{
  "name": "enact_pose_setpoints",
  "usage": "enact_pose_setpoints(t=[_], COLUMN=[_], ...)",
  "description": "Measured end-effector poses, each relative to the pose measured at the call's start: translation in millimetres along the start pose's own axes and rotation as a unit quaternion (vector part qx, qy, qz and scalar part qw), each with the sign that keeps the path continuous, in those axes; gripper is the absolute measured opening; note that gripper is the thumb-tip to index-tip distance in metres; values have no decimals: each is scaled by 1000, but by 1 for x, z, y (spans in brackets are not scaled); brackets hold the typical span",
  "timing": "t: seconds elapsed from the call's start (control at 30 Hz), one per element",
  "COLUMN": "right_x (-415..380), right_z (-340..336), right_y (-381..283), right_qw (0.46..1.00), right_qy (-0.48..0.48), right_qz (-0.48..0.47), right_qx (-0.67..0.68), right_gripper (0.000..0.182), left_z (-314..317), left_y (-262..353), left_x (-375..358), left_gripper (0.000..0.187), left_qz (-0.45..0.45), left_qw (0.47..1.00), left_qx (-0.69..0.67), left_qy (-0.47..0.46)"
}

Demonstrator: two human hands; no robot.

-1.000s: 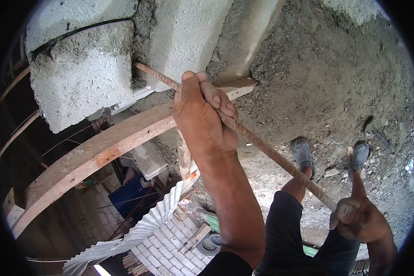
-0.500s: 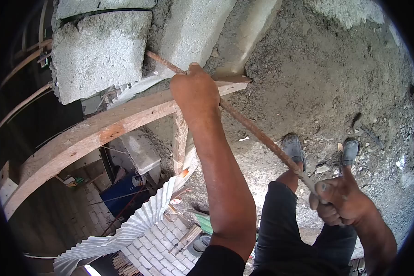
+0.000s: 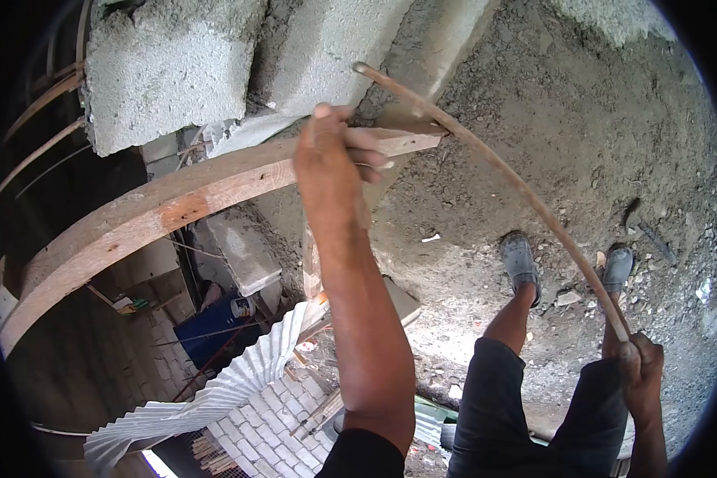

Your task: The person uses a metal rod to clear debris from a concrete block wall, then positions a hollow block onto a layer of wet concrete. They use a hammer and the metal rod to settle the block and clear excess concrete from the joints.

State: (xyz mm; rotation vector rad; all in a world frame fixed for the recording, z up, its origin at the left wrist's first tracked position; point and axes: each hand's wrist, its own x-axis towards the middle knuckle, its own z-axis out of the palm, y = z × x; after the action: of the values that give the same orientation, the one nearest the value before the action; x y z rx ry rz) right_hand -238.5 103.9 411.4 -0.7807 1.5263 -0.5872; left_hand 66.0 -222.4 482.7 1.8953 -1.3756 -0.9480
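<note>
Ground (image 3: 454, 323) brightly lit, left dim; fingers (image 3: 364, 142) blurred, edges warped.

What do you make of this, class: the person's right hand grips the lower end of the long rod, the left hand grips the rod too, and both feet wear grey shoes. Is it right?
Not quite: the head view shows the left hand open and off the rod. The right hand does grip its lower end, and both feet wear grey shoes.

Construction site, concrete blocks (image 3: 171, 84), timber beam (image 3: 159, 209), rubble-strewn dirt ground (image 3: 534, 103)
</note>
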Motion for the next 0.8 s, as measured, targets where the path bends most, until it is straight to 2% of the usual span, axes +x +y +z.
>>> enact_pose_setpoints(t=[0.07,0.1,0.17,0.2,0.3,0.33,0.4,0.53,0.63,0.67,0.73,0.77,0.8], right_x=[-6,-5,-1,0,2,2,3,9,13,14,17,19,22], right_z=[-15,-18,-23,-24,-20,-18,-16,-18,-26,-25,-23,-22,-21], right_y=[40,43,47,50,67,75,82,72,63,61,58,56,55], right_qw=[999,999,996,996,994,994,995,992,991,991,997,997,999], right_qy=[27,25,36,34,36,35,57,33,-8,-9,3,1,-5], right_qz=[20,18,75,75,101,100,87,114,129,128,82,80,39], right_qx=[-15,-11,-24,-20,-11,-9,-1,39,41,41,5,4,-22], right_gripper=[49,49,51,51,48,48,48,51,52,52,52,52,52], left_z=[-20,-28,-36,-30,-9,-4,5,3,2,-2,-2,4,12], left_y=[-13,-19,-26,-30,-34,-29,-16,-23,-14,-16,-11,-10,-8], left_x=[35,51,79,85,97,98,98,115,102,99,79,59,39], left_gripper=[39,39,54,54,74,74,75,77,75,72,68,64,61], left_qz=[107,110,161,162,189,190,130,172,150,206,260,203,145], left_qw=[982,982,955,953,929,928,951,917,933,917,894,925,950], left_qx=[89,93,205,210,246,248,195,290,272,310,348,306,261], left_qy=[124,126,145,144,200,201,202,214,183,147,111,102,93])
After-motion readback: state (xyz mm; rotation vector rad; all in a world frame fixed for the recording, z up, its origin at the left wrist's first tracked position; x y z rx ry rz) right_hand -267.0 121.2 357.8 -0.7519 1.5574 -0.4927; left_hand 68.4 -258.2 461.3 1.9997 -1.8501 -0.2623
